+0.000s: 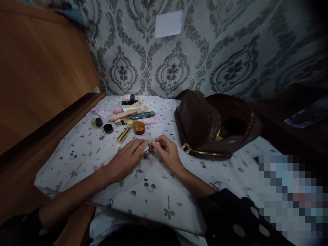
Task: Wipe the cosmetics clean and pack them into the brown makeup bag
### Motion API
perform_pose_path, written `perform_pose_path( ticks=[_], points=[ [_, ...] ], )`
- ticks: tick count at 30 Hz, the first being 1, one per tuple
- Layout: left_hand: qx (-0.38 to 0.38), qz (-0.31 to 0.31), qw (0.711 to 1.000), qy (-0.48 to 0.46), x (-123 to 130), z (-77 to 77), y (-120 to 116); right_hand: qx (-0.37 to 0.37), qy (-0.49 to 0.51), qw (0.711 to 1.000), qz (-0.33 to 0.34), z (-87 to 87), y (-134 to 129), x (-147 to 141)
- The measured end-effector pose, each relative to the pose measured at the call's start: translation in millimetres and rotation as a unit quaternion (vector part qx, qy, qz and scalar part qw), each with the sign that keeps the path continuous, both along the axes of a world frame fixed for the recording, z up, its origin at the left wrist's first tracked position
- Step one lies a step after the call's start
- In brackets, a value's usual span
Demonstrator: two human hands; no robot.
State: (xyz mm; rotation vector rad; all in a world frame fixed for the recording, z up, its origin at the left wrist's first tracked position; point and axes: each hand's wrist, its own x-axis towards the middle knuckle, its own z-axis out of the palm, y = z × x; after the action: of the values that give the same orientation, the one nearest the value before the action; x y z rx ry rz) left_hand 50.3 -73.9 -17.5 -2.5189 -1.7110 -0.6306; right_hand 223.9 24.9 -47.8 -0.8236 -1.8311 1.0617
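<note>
Both hands meet at their fingertips above a white cloth printed with small grey motifs (123, 195), a small, shiny brown object (151, 149) between them, nearer me than the round red jar with an amber lid (139, 128). Handling something this tiny calls, I judge, for a light pinch, steady wrists and the fingertips low over the cloth, so a slip costs little. My left hand (127, 160) is nearly flat, fingers together, its tips pinching one side; my right hand (169, 152) is half curled, thumb and forefinger closed on the other. What the object is, I cannot tell.
</note>
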Motion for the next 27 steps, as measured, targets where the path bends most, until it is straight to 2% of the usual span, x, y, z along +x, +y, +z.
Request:
perform_pose_path(
  ticks=[4,11,14,16,18,21,24,27],
  points=[
    [-0.015,0.031,0.999,0.0,-7,-7.1,8,-0.016,0.0,1.0,0.014,3.0,-2,1],
    [-0.05,0.042,0.989,-0.134,-35,-17.0,16,0.007,0.023,0.997,0.078,11.3,-12,2],
    [-0.072,0.04,0.978,-0.193,-35,-20.2,21,0.019,-0.001,0.997,0.078,16.6,-11,7],
    [-0.091,0.038,0.97,-0.223,-29,-17.1,22,0.049,-0.01,0.996,0.075,23.0,-9,16],
    [-0.108,0.038,0.963,-0.245,-17,-8.3,23,0.086,-0.009,0.993,0.078,32.4,-9,29],
    [-0.124,0.02,0.956,-0.267,8,15.6,30,0.125,-0.011,0.99,0.062,52.9,-12,59],
    [-0.11,-0.015,0.957,-0.267,39,45.3,46,0.16,-0.022,0.987,0.005,81.0,-17,100],
    [-0.093,-0.062,0.965,-0.238,71,69.2,65,0.192,-0.028,0.977,-0.085,111.4,-18,145]
  ],
)
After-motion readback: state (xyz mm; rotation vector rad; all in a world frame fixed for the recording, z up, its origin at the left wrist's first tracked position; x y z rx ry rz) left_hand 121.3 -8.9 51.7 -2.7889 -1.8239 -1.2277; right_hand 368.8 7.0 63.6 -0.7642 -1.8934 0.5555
